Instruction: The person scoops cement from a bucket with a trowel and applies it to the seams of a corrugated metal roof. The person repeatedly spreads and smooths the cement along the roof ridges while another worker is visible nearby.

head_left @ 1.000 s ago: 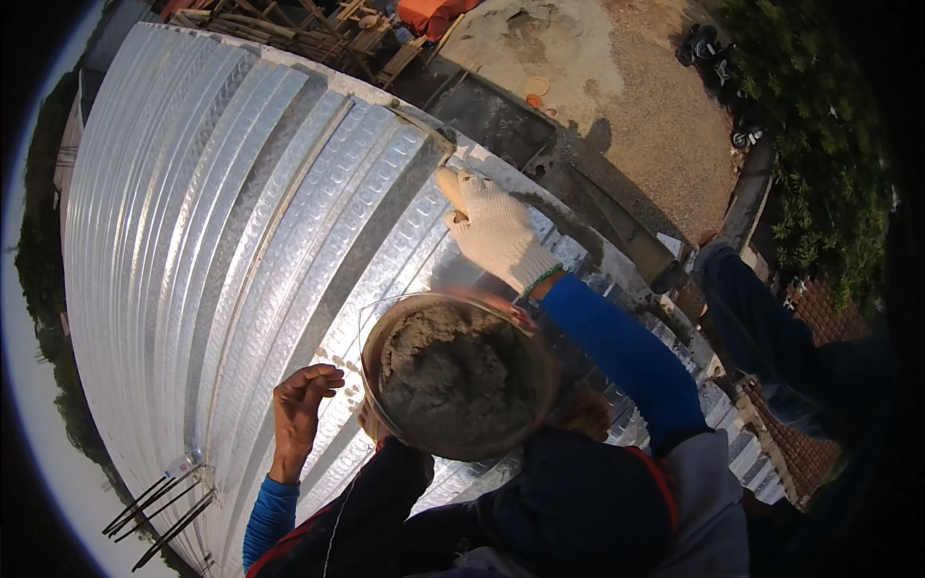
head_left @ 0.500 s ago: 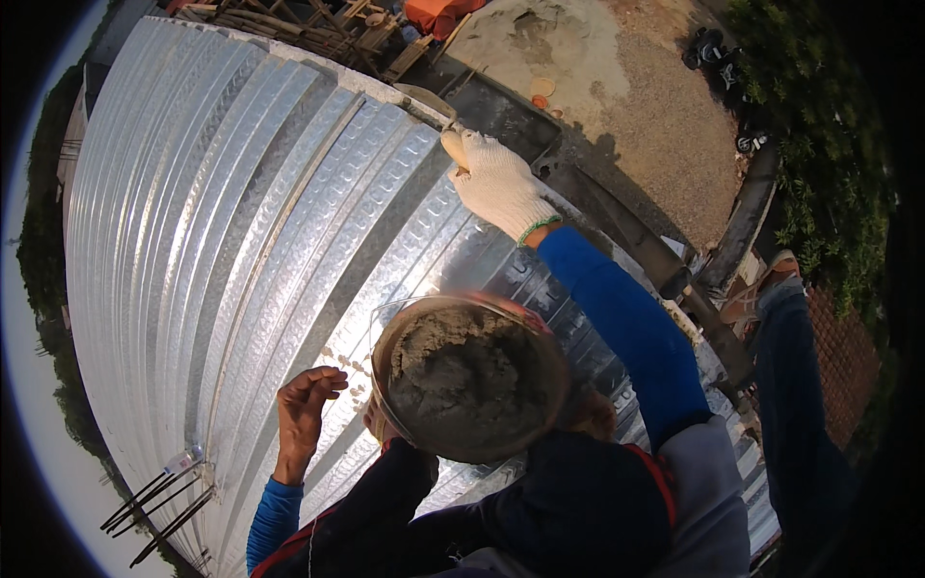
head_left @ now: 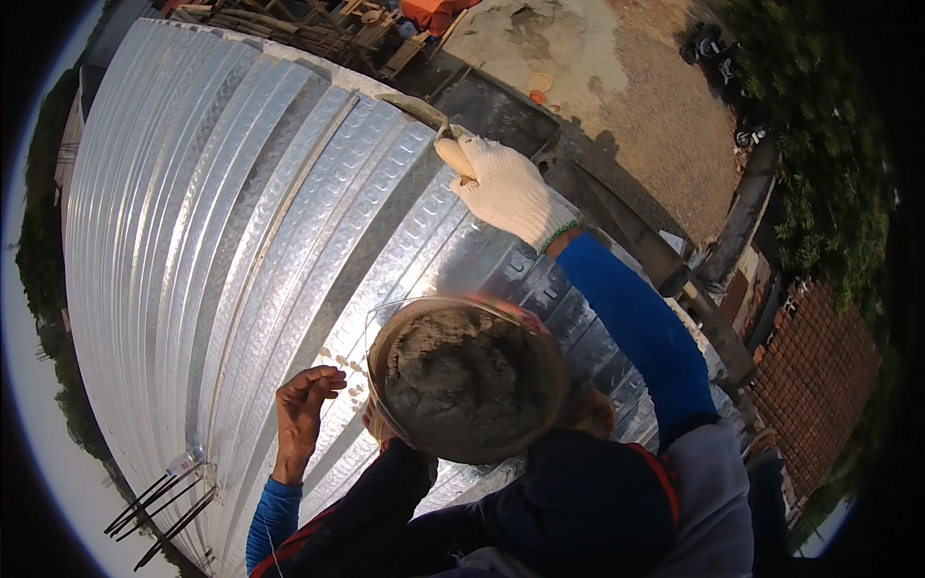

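My right hand (head_left: 511,193), in a white knitted glove with a green cuff edge, grips the wooden handle of a trowel (head_left: 412,107). The blade lies along the mortar-topped wall edge (head_left: 356,82) past the metal sheet. A round bucket (head_left: 374,385) of wet grey mortar (head_left: 462,376) stands between my knees, its thin wire handle tipped to the left. Bare and raised left of the bucket, my left hand (head_left: 303,409) has its fingers curled together. Nothing shows in it. Both forearms wear blue sleeves.
Ribbed shiny metal decking (head_left: 241,222) spreads beneath me. Rebar ends (head_left: 159,506) stick up at the lower left beside a clear bottle (head_left: 183,462). Beyond the wall edge the ground drops away, with a timber stack (head_left: 299,39), motorbikes (head_left: 718,58) and a tiled roof (head_left: 819,356).
The trowel has slid slightly left along the wall edge with my right hand. A dark-blue-clad limb at the right has drawn down and back. My left hand and the bucket have hardly moved.
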The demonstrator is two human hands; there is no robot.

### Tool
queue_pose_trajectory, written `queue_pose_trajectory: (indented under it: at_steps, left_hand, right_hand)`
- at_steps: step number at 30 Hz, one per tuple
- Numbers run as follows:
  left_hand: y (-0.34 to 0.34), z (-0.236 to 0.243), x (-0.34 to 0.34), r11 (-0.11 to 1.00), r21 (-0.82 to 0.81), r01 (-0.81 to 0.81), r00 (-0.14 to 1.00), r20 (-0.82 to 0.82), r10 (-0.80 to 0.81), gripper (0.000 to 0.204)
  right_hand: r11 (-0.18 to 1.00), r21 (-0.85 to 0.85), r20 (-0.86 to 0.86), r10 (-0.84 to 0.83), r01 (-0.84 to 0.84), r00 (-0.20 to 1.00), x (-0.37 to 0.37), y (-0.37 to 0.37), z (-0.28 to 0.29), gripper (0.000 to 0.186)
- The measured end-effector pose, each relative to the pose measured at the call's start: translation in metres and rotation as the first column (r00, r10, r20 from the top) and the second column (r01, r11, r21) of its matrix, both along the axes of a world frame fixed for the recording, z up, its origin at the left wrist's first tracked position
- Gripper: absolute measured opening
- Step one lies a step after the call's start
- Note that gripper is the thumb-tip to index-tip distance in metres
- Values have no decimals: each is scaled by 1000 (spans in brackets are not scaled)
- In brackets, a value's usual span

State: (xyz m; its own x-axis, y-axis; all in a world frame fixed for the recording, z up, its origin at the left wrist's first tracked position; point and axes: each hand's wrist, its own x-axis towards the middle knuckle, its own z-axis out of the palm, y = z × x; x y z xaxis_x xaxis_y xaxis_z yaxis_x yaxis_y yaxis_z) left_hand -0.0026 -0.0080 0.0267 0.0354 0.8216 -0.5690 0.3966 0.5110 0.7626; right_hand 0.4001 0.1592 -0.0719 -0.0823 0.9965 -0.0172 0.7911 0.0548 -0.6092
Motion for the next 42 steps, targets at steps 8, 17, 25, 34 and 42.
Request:
queue_pose_trajectory:
  at_steps: [8, 17, 25, 34, 42]
  left_hand:
    - [-1, 0, 8, 1000, -3, 19, 1000, -3, -19, 28]
    - [-1, 5, 22, 997, 50, 52, 998, -30, -51, 29]
    - [-14, 8, 20, 994, 106, 21, 998, -56, -15, 30]
    - [-22, 12, 28, 990, 139, 7, 999, -43, -1, 31]
    - [-20, 11, 26, 987, 159, 17, 1000, -28, -13, 29]
  right_hand:
    - [963, 195, -102, -167, 184, 981, 22, -56, -21, 52]
    - [970, 44, -117, -233, 239, 966, 4, -86, -33, 62]
    - [918, -88, -533, -371, 386, 761, 19, -114, -10, 49]
    - [916, -173, -400, -402, 363, 824, 7, -120, -1, 46]
    - [931, -162, -347, -363, 326, 865, -9, -119, 13, 51]
